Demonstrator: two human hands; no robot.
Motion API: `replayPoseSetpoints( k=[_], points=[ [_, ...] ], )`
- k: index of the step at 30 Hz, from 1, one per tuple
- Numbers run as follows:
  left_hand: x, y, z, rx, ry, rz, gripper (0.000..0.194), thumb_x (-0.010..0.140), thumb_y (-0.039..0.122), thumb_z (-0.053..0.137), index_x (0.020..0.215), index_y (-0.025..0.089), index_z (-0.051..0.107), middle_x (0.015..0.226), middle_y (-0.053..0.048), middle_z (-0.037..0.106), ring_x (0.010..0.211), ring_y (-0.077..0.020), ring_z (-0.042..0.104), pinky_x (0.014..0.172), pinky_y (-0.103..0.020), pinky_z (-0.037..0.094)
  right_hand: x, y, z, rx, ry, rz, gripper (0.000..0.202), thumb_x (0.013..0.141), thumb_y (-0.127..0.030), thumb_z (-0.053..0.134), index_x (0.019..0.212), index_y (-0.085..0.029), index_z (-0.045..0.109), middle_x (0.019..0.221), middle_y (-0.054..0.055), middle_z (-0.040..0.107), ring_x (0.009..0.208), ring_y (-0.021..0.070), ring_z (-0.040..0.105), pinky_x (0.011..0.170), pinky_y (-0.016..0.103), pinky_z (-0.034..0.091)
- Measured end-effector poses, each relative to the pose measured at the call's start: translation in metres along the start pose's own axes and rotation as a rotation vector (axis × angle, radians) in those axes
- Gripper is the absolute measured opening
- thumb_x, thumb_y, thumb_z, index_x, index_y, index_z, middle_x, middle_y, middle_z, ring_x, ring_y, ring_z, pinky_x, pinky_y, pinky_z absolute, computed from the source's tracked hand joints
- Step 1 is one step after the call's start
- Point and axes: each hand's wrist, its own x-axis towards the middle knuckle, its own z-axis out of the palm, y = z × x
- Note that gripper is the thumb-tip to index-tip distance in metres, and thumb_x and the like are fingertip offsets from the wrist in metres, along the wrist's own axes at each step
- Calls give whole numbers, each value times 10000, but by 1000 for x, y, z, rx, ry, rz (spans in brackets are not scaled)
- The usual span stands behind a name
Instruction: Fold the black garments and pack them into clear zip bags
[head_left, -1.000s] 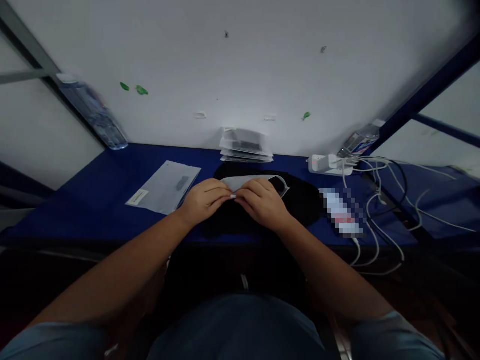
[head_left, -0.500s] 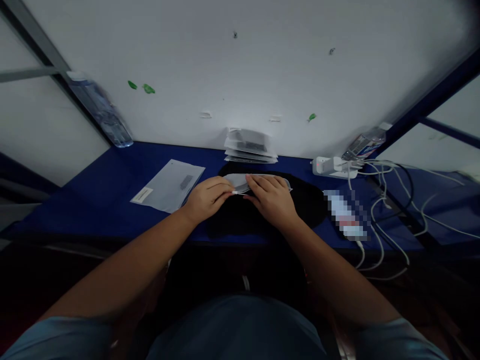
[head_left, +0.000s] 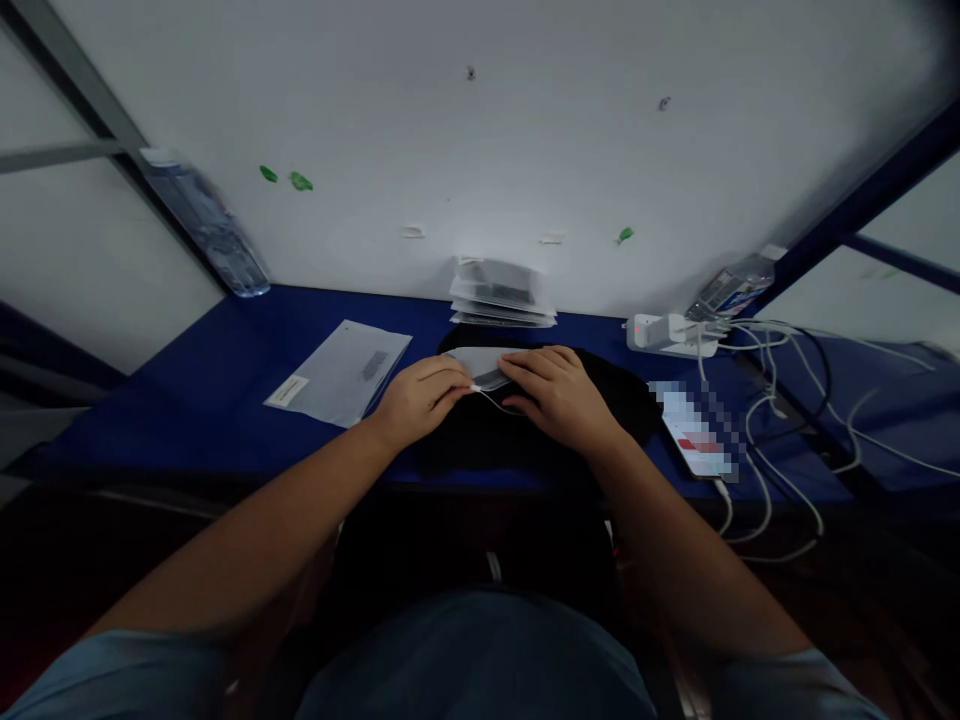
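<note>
Left grip (head_left: pixel 421 402) on white cord (head_left: pixel 478 388)

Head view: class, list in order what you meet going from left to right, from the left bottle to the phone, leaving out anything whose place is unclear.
Left bottle, flat packet, left hand, right hand, phone.

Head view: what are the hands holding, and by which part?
The left hand pinches a thin white strand by its small white end piece. The right hand lies over a flat grey item; its grip is unclear.
</note>
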Motion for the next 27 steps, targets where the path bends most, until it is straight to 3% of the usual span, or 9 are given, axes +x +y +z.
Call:
replayPoseSetpoints(
  k=[5,10,16,21,27],
  points=[
    [-2,6,1,48,-42,71,105,971,164,604,979,183,707,991,-56,744,933,-165,705,876,-341,598,12,-12,3,-80,-7,70,241,957,-386,644,1119,-208,652,1143,84,709,998,256,598,887,403,366],
    [-2,6,3,61,-42,126,104,979,165,594,993,189,694,998,-53,742,943,-165,698,868,-351,596,16,-22,11,-172,11,127,190,960,-398,624,954,-209,617,1006,84,678,924,258,547,864,397,334],
    [1,6,3,95,-52,142,84,977,201,608,965,184,689,941,-57,716,893,-173,674,828,-350,583,3,-17,11,-69,84,141,233,936,-414,649,990,-192,605,1016,111,633,923,271,540,853,407,400],
    [0,9,3,101,-57,88,99,982,220,602,939,186,685,910,-51,705,853,-170,661,805,-341,572,-2,-25,-1,117,60,35,188,946,-275,600,1121,-217,632,1101,95,646,1044,262,569,937,418,430],
    [-1,6,4,69,-3,68,108,971,177,590,937,184,692,943,-59,720,886,-171,677,816,-337,580,11,-34,2,20,53,4,181,1003,-357,561,970,-238,693,1022,49,706,981,230,567,918,400,407]
  ],
)
